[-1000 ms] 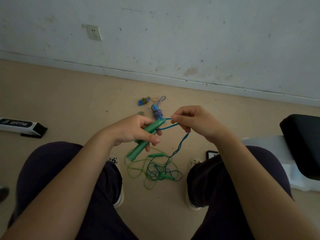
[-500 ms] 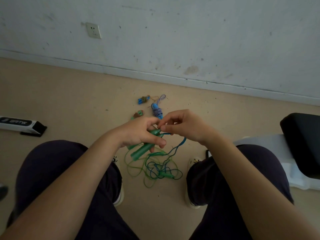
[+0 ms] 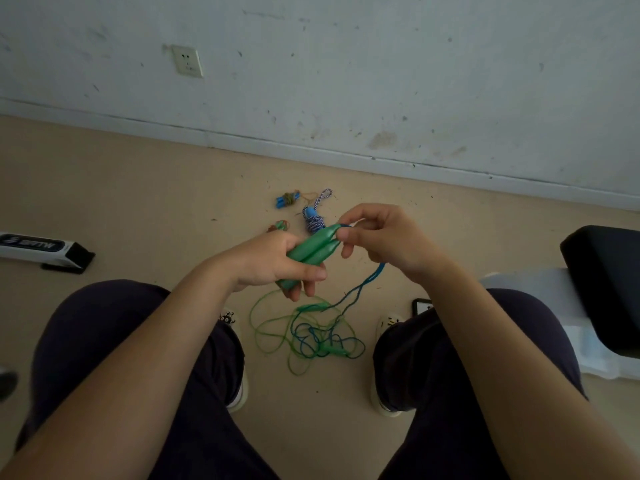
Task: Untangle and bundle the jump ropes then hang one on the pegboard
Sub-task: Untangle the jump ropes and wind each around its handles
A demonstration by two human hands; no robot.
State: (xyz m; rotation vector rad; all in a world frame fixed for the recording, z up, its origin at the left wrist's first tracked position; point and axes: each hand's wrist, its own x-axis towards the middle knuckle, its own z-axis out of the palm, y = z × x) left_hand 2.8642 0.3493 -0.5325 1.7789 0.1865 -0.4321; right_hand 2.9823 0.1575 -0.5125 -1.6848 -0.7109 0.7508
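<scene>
My left hand (image 3: pixel 273 263) grips two green jump-rope handles (image 3: pixel 313 247) side by side, tips pointing up and right. My right hand (image 3: pixel 384 239) pinches the blue cord (image 3: pixel 367 284) right at the handle tips. From there the cord drops to a tangle of green and blue cords (image 3: pixel 311 336) on the floor between my feet. Beyond my hands lie a bundled blue-and-white rope (image 3: pixel 313 218), a small blue bundle (image 3: pixel 287 199) and a bundle partly hidden behind my left hand (image 3: pixel 278 225). No pegboard is in view.
My knees frame the tangle on the beige floor (image 3: pixel 138 188). A white-and-black box (image 3: pixel 41 251) lies at the left, a black cushion (image 3: pixel 606 289) on a white surface at the right, a phone (image 3: pixel 420 306) by my right knee. The wall (image 3: pixel 346 81) stands close ahead.
My right hand came in from the right to the handle tips, still pinching the blue cord. The two green handles now lie pressed together in my left hand.
</scene>
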